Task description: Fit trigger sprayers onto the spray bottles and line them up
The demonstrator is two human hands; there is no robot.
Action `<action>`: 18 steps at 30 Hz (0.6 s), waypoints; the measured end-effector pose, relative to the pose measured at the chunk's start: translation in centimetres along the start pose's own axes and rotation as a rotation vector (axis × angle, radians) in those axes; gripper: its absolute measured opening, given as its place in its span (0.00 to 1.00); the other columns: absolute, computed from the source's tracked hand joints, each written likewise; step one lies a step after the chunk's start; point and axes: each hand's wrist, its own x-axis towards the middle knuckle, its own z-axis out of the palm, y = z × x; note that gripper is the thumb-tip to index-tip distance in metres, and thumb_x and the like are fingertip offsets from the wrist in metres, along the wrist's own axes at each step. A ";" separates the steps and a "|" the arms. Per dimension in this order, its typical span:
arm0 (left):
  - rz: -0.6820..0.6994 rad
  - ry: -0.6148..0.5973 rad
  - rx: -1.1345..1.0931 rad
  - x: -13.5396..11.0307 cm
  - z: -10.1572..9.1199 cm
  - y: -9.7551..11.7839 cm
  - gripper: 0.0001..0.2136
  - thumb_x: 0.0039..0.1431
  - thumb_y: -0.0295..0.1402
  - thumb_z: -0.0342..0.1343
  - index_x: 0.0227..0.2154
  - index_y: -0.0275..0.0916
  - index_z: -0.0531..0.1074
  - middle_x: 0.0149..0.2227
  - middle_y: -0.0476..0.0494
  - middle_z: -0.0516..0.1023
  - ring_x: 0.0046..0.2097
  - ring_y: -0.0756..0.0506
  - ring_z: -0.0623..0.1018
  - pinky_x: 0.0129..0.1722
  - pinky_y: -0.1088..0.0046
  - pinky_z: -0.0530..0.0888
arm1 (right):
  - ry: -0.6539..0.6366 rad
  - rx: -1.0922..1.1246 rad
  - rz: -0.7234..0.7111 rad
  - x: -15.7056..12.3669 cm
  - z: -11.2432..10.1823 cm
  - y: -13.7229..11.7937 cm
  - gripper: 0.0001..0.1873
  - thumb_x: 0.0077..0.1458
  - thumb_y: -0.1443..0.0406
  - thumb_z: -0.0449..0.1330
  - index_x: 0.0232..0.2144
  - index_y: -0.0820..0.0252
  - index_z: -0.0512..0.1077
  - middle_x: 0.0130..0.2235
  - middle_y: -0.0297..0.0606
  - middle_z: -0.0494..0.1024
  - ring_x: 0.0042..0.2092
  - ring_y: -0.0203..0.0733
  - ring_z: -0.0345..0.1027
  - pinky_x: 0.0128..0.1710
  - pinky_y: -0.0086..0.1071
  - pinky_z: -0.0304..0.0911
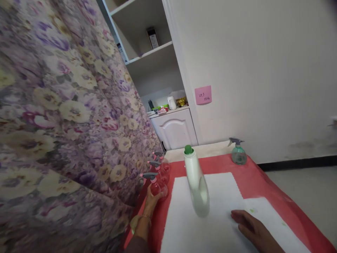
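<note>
The floral curtain fills the left half of the view and hangs down to the left edge of the table. A plain wall occupies the upper right. Between them stands an open shelf unit, with a white cabinet below it that carries small items on its top.

The table is covered by a red cloth. A white sheet lies flat on the cloth and covers its centre and near part.

A white bottle with a green cap stands on the sheet, near its middle. It appears tilted in this view.

The right hand rests palm down on the sheet, just right of the white bottle and apart from it. Its fingers are extended and close together, and it grips nothing.

The left hand is at the left table edge, beside the curtain. Its fingers are wrapped around the lower body of the front pink spray bottle, which stands upright on the red cloth.

Two further pink spray bottles stand directly behind it. A green spray bottle stands alone at the far right corner.

A pink note is stuck on the wall.
</note>
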 end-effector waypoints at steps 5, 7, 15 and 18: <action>-0.055 0.008 -0.060 0.8 -0.2 -1.0 0.33 0.42 0.24 0.66 0.53 0.36 0.61 0.47 0.42 0.78 0.54 0.36 0.75 0.52 0.62 0.73 | -0.021 -0.008 0.040 -0.1 0.3 -0.4 0.23 0.48 0.53 0.61 0.45 0.57 0.73 0.51 0.49 0.79 0.56 0.55 0.70 0.58 0.44 0.65; -0.062 0.011 -0.086 0.9 -0.3 -1.2 0.34 0.41 0.25 0.67 0.54 0.37 0.61 0.48 0.41 0.78 0.54 0.37 0.76 0.53 0.62 0.72 | -0.005 -0.012 0.034 -0.2 0.4 -0.6 0.23 0.49 0.52 0.60 0.46 0.56 0.73 0.51 0.48 0.79 0.56 0.54 0.71 0.57 0.43 0.65; -0.091 -0.004 -0.166 2.2 -0.5 -1.8 0.39 0.40 0.24 0.68 0.58 0.36 0.61 0.51 0.37 0.77 0.55 0.38 0.75 0.55 0.62 0.71 | 0.007 -0.055 0.045 -0.6 0.7 -1.2 0.25 0.49 0.50 0.59 0.45 0.57 0.73 0.50 0.48 0.80 0.55 0.53 0.72 0.56 0.41 0.66; -0.105 0.010 -0.170 2.7 -0.4 -2.3 0.40 0.39 0.24 0.68 0.58 0.37 0.61 0.51 0.38 0.77 0.55 0.38 0.75 0.55 0.61 0.70 | -0.037 -0.042 0.047 -0.6 0.6 -1.3 0.24 0.50 0.50 0.59 0.46 0.57 0.73 0.50 0.47 0.80 0.55 0.54 0.71 0.57 0.43 0.65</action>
